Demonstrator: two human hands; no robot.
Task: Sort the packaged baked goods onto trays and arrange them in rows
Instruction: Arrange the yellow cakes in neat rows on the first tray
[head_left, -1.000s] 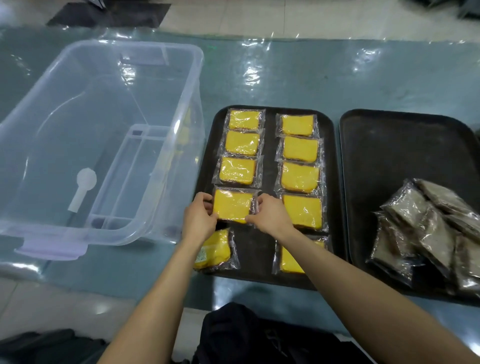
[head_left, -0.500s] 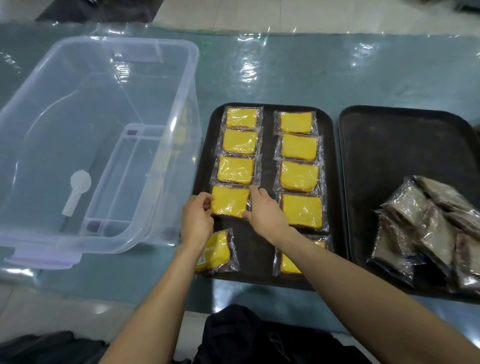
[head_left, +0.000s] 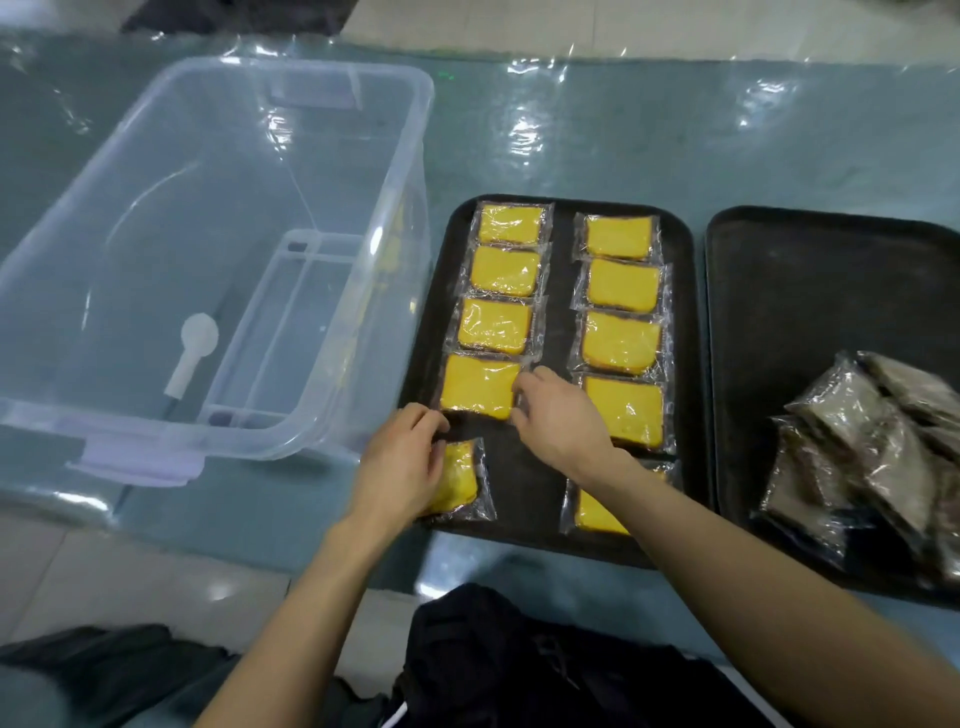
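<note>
The clear bin (head_left: 208, 260) stands at my left; beside it the black tray (head_left: 558, 312) carries yellow cakes (head_left: 621, 343) in two columns, with brown packs (head_left: 857, 447) heaped on the next tray (head_left: 805, 291), unsorted. My right hand (head_left: 558, 421) pinches the fourth cake (head_left: 478, 387) by its wrapper edge to square the row; my left hand (head_left: 402, 465) curls over a loose cake (head_left: 462, 478), though I cannot tell whether it grips

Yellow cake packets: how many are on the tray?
10: left column five, tilted packet partly under the left hand; right column five, nearest packet partly under the right forearm.

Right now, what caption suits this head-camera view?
Left hand and right hand flank a clear-wrapped yellow cake slice on a black tray, brown wrapped packets piled nearby.
</note>
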